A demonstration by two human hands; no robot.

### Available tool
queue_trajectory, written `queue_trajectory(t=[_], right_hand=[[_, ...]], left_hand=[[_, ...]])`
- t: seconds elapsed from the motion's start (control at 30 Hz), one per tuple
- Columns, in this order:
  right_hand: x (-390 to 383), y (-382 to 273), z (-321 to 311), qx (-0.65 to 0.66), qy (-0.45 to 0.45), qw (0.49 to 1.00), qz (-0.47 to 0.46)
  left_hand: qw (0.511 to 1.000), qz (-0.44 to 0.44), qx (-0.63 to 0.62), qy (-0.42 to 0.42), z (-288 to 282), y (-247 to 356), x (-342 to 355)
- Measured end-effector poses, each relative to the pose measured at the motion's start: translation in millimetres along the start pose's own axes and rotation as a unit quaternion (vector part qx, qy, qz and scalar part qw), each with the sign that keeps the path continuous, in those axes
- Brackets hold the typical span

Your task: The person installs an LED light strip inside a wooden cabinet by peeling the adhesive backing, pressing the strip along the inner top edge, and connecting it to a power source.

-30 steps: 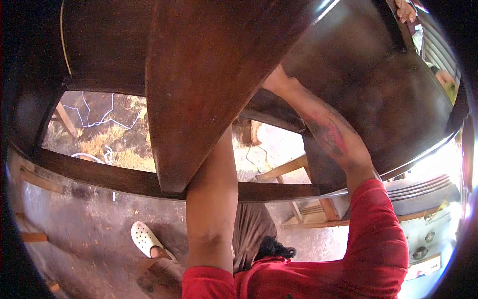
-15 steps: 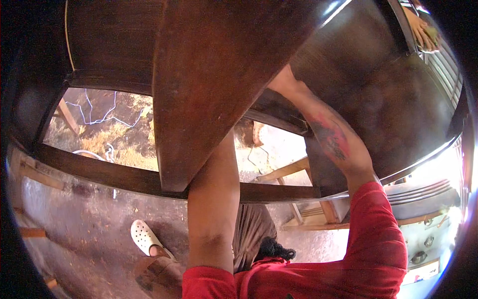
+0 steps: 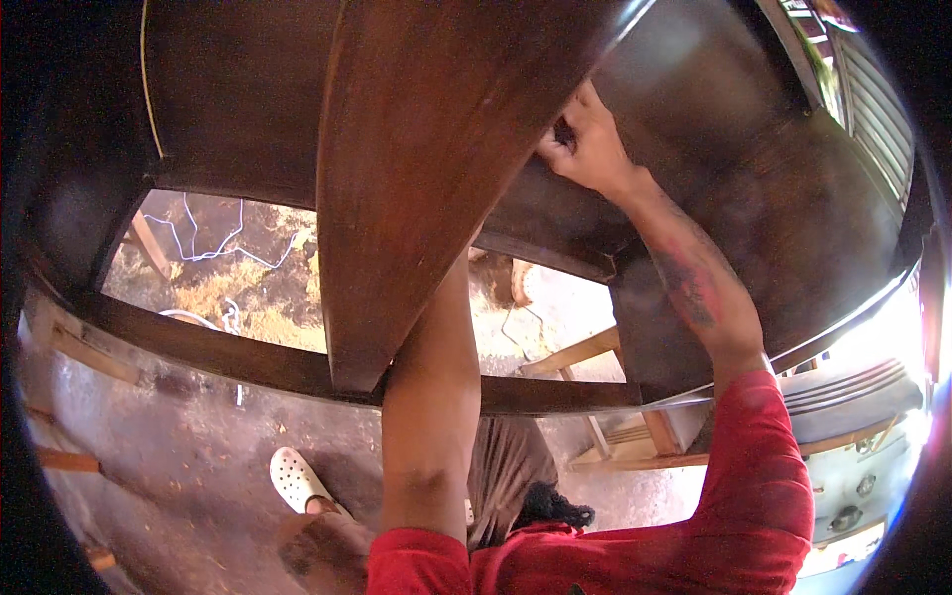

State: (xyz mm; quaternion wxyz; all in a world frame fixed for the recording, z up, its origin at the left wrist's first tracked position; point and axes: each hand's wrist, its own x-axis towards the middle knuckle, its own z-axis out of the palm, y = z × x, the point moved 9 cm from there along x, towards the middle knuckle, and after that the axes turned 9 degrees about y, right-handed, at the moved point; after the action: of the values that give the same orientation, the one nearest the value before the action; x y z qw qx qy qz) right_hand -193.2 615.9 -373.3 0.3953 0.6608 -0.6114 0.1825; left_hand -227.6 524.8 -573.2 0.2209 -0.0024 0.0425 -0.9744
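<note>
A tapering dark brown wooden panel (image 3: 407, 188) stands in front of me, its narrow end pointing down, inside a dark wooden frame (image 3: 218, 342). My left forearm (image 3: 431, 397) reaches up behind this panel, which hides the hand. On the panel's right side my right hand (image 3: 595, 149) is closed at its slanting edge. Something small and dark shows between its curled fingers; I cannot make out what it is. Part of the fingers is covered by the panel. Behind my right arm spreads a broad dark wooden board (image 3: 744, 188).
Openings in the frame show dry ground with a pale blue cord (image 3: 213, 248). A wooden bench-like piece (image 3: 654, 436) stands below on the right, near a grey striped cushion (image 3: 843, 402). My foot in a white clog (image 3: 296, 481) rests on the reddish-brown floor (image 3: 188, 436).
My right hand has come out from behind the panel's edge, so its curled fingers show. Another person's hand with a greenish pad at the upper right is gone. The view has shifted slightly.
</note>
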Motion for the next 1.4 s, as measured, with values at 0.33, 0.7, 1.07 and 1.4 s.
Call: queue_trajectory(t=[0.33, 0.7, 1.07, 1.4], right_hand=[[19.9, 12.6, -8.7, -0.008, -0.052, 0.998, 0.028], [76.7, 17.1, -119.3, -0.157, 0.173, 0.965, -0.118], [-10.0, 27.2, 15.1, 0.063, -0.142, 0.929, 0.335], [12.4, 41.5, 50.3, 0.362, -0.033, 0.821, 0.440]], left_hand=[[0.998, -0.067, -0.012, -0.001, 9.9, -6.7, -16.9], [0.998, -0.048, -0.025, 0.014, 10.4, -7.3, -12.0], [0.996, -0.086, 0.010, 0.018, 9.4, 4.1, -7.9], [0.993, -0.082, 0.058, 0.065, 15.4, 1.0, -15.1]])
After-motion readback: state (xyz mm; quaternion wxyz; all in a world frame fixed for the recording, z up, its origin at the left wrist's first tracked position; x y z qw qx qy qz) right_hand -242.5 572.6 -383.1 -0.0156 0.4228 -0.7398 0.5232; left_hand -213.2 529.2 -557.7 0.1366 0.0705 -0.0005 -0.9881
